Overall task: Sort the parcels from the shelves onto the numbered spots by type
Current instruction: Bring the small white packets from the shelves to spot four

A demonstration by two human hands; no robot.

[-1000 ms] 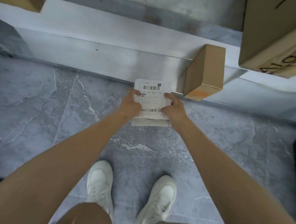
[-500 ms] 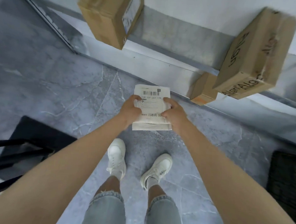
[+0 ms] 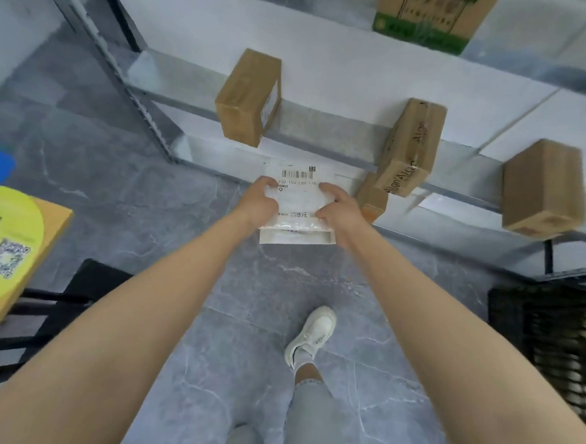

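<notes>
A flat white parcel bag (image 3: pixel 297 205) with a barcode label is held out in front of me above the grey floor. My left hand (image 3: pixel 260 201) grips its left edge and my right hand (image 3: pixel 337 209) grips its right edge. Behind it stands the metal shelf rack (image 3: pixel 203 96). Brown cardboard boxes sit on the rack: one at centre (image 3: pixel 249 97), one printed "Align" (image 3: pixel 409 148), one at the right (image 3: pixel 544 189), and a small one (image 3: pixel 372 199) on the lowest shelf by my right hand.
A box with green print (image 3: pixel 431 17) sits on an upper shelf. A yellow and orange carton with a QR code (image 3: pixel 12 249) lies at the left on a black frame (image 3: pixel 38 326). A black crate (image 3: pixel 558 344) stands at the right. Grey tiled floor lies below.
The view has pulled back and up from the shelf, bringing more shelves and boxes into sight. Both hands keep hold of the white parcel bag. The yellow carton has come into view at the left.
</notes>
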